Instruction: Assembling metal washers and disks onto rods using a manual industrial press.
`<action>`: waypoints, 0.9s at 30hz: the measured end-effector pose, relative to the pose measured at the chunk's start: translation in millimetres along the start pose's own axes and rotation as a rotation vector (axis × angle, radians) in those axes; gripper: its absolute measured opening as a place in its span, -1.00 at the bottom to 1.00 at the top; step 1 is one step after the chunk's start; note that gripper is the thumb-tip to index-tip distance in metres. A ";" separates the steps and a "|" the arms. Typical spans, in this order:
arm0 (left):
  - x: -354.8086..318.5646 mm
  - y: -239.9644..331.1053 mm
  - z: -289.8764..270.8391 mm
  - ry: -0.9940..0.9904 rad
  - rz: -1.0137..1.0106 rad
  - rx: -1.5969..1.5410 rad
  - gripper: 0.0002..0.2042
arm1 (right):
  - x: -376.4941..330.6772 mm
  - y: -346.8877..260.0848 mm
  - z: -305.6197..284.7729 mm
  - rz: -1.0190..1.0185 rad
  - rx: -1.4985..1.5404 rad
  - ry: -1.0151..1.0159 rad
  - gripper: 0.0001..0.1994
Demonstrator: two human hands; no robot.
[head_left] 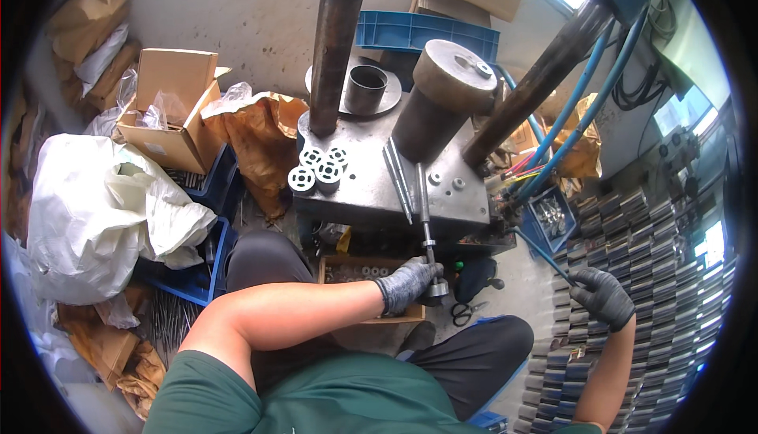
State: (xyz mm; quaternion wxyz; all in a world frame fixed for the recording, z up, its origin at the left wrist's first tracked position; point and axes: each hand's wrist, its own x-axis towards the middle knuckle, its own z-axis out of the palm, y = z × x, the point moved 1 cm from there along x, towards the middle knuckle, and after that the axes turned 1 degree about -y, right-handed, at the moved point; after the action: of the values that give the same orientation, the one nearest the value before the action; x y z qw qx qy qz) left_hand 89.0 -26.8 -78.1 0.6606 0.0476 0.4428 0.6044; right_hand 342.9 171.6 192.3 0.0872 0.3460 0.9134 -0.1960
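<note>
My left hand (405, 284), in a grey glove, is closed around a steel shaft (425, 205) with a collar and a thick round end below the fingers. The shaft's far end reaches over the metal press table (363, 189). Out to the right, my gloved right hand (604, 298) is closed on the end of a thin dark-blue lever-like rod (545, 256) that runs back to the machine. On the press table lie thin steel rods (397, 181) beside the shaft. Several round slotted metal parts (328, 169) stand at its left.
Two steel columns (335, 47) and a heavy cylinder (442, 98) rise from the table. Left are an open carton (170, 98), a white sack (87, 213) and blue crates (217, 276). Stacked metal parts (639, 276) fill the right; scissors (462, 313) lie on the floor.
</note>
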 end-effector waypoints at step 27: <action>-34.4 72.0 4.2 0.000 0.936 0.634 -0.76 | -3.5 14.6 18.0 -0.171 -0.082 0.501 -0.65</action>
State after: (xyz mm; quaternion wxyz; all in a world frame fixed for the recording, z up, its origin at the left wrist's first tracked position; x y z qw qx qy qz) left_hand 41.4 -34.7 -14.4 0.2756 0.4351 0.5342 0.6704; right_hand 355.7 171.9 172.6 -0.1445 0.3016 0.9395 -0.0736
